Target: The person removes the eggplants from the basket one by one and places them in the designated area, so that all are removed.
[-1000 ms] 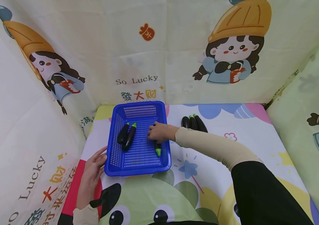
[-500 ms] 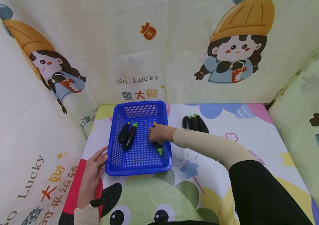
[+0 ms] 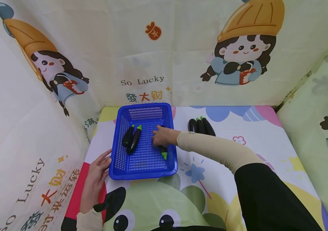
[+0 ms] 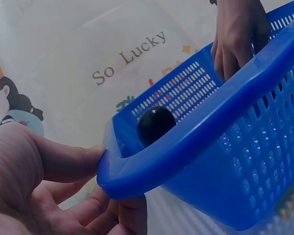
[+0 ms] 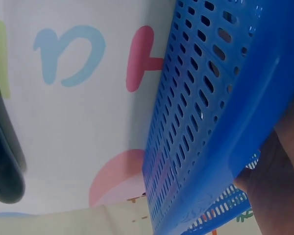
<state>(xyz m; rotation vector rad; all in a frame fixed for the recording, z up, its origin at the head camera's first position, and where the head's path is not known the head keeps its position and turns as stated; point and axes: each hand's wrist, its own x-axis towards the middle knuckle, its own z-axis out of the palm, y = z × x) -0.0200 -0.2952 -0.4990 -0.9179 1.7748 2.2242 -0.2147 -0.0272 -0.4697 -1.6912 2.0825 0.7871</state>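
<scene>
A blue plastic basket with perforated walls stands on the table. My left hand grips its near left corner; in the left wrist view the thumb lies on the rim and the fingers curl beneath. Inside the basket my right hand holds an eggplant by the right wall, its green stem end pointing toward me and the rest covered by the hand. Two more eggplants lie side by side in the left half. The basket wall hides most of the right fingers in the right wrist view.
Several dark eggplants lie together on the table right of the basket, partly behind the right forearm. A cartoon-printed cloth hangs close behind the basket, with another at the left. The table top is brightly patterned.
My right hand has shifted slightly left over the eggplant inside the basket. My left hand keeps its place on the corner, and the other eggplants have not moved.
</scene>
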